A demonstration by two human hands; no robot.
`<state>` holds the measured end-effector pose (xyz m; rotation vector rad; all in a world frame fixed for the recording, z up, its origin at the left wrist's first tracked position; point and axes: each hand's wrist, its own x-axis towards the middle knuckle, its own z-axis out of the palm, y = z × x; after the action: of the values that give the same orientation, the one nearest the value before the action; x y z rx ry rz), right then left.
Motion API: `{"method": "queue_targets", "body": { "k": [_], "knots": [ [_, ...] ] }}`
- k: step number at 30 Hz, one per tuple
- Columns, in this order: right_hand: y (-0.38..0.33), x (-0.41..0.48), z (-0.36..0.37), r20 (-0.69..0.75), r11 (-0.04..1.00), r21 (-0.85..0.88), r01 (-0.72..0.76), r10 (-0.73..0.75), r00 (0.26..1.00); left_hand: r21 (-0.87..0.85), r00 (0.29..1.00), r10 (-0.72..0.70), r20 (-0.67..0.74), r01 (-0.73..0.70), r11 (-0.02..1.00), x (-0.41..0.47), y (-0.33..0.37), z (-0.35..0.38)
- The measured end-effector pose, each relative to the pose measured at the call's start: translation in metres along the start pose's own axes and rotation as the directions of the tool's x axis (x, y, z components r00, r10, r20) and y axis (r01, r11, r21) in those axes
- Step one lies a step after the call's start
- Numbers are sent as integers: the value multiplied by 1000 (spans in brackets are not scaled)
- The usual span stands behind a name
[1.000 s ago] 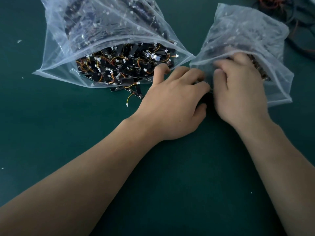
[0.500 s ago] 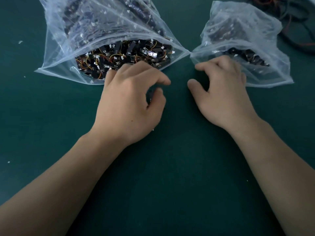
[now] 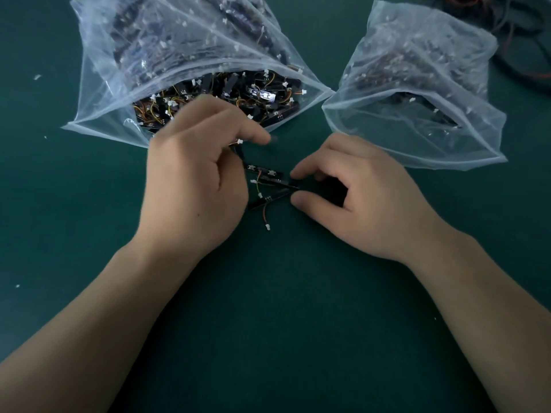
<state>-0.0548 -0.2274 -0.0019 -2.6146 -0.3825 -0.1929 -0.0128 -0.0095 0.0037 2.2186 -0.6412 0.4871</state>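
On the green worktop (image 3: 268,338) both forearms reached in from the six o'clock edge, and the hands lay low over the surface, apart, with a narrow gap between them. In that gap lay the black strips (image 3: 269,198), a small loose cluster with thin orange wires and white plugs. They sat at three o'clock from the left hand (image 3: 193,186) and at nine o'clock from the right hand (image 3: 363,198). Their long axes ran roughly from nine to three, the lowest one tilted more from eight to two. The right hand was the nearer to their ends. Its forefinger and thumb were curled to either side of the right-hand tips, but whether they had already closed on a strip could not be told. The left hand's fingers were curled too, and a dark piece with a white plug showed just under its forefinger. Blur hid whether that piece was pinched. A pick-up would probably fall to the right hand, drawing a strip endwise toward three o'clock. Beyond, at eleven o'clock, the large bag (image 3: 179,55) gaped toward the hands, full of the same parts. The smaller bag (image 3: 417,84) lay at one o'clock, and dark cables (image 3: 521,55) lay farthest off.
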Motion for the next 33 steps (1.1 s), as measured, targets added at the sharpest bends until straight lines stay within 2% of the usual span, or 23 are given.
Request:
{"method": "queue_targets", "body": {
  "k": [3, 7, 11, 15, 19, 22, 25, 28, 33],
  "knots": [
    [-1, -1, 1, -19, 1000, -11, -16, 15, 1000, 94, 995, -68, 79, 60, 994, -2, -8, -3],
    [-3, 1, 2, 34, 997, -56, 48, -46, 998, 56, 985, -45, 169, 36, 998, -8, -5, -1],
    [-5, 0, -1, 68, 996, 43, 73, -76, 995, -10, 991, -28, 134, 30, 1000, -7, 0, -1],
    [-6, -1, -1, 62, 997, 56, 51, -55, 997, 73, 993, -108, 54, 104, 992, -8, -3, -4],
    [-6, 0, -1, 78, 996, 41, 83, -86, 993, 191, 977, -142, 162, 110, 975, -15, 0, -1],
    [-6, 1, -2, 87, 992, 83, 92, -99, 991, 122, 979, -112, 172, 92, 988, -17, 4, 1],
    [-5, 0, -5, 93, 991, 100, 86, -96, 991, 35, 989, -90, 121, 86, 996, -16, 5, 0],
    [-4, -1, -5, 119, 993, 103, 61, -73, 990, 59, 994, -101, 41, 98, 993, -12, -2, -5],
    [-3, 1, -3, 131, 988, 79, 129, -139, 982, 100, 972, -143, 186, 126, 987, -7, -4, -4]
  ]
}}
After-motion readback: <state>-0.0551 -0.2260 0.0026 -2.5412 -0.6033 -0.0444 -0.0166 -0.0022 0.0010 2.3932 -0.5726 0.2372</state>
